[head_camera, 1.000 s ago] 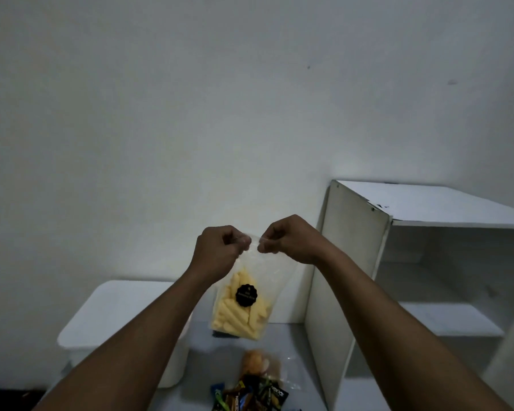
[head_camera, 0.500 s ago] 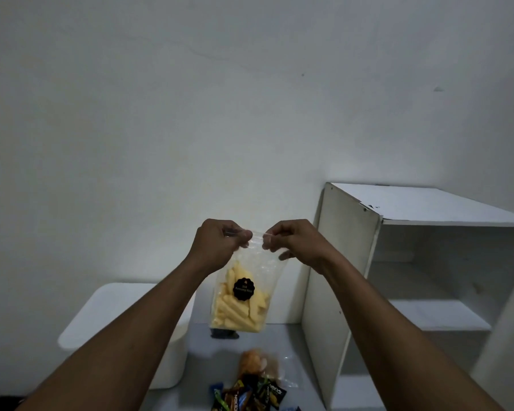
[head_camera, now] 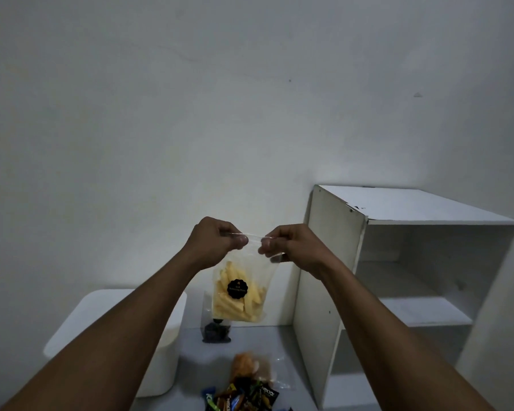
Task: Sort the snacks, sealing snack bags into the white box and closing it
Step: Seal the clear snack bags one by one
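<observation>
A clear snack bag point(head_camera: 240, 289) of yellow sticks with a round black label hangs in the air in front of me. My left hand point(head_camera: 215, 243) pinches the left end of its top strip. My right hand point(head_camera: 291, 246) pinches the right end of the same strip, a short gap away. The white box point(head_camera: 80, 321), with its lid on, stands low on the left, partly behind my left forearm.
A small clear bag of dark pieces point(head_camera: 216, 330) stands on the grey floor behind the held bag. A pile of colourful snack packets point(head_camera: 244, 393) and an orange-filled bag point(head_camera: 245, 364) lie near the bottom edge. A white open shelf unit point(head_camera: 398, 286) fills the right.
Both hands have stayed on the bag's top strip while sliding a little apart. The bag has hung slightly lower and more to the right in view.
</observation>
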Motion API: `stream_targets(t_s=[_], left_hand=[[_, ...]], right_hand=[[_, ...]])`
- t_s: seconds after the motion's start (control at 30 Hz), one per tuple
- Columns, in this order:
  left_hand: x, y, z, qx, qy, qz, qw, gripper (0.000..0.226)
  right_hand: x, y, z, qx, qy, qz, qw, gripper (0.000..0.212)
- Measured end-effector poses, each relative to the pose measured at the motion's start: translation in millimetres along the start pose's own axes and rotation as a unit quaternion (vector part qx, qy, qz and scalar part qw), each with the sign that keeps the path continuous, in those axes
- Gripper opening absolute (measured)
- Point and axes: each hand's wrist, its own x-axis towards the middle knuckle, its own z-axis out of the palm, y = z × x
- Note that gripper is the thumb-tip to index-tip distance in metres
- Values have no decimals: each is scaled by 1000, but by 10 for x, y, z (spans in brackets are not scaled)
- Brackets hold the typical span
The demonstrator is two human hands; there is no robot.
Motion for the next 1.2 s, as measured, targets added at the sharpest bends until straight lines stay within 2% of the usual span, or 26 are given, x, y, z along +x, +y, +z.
stream_targets(t_s=[0.2,0.47,0.67,0.9,1.03,1.2], left_hand=[[32,109,2,55,-92,-8,994,13],[109,110,11,79,-38,11,996,13],[127,170,48,73,-74,30,994,9],[186,195,156,139,-34,61,988,12],[166,223,190,153,-49,81,984,10],[190,246,204,174,-62,77,980,10]], right_hand=[[-36,44,-23,-24,38,-38,998,13],[-66,69,-81,23,28,-12,999,12],[-47,77,-126,-11,55,-27,998,7],[-58,90,-100,2,39,-7,999,17],[-58,97,-143,-37,60,-21,997,13],[-83,100,-127,-20,67,-27,997,13]])
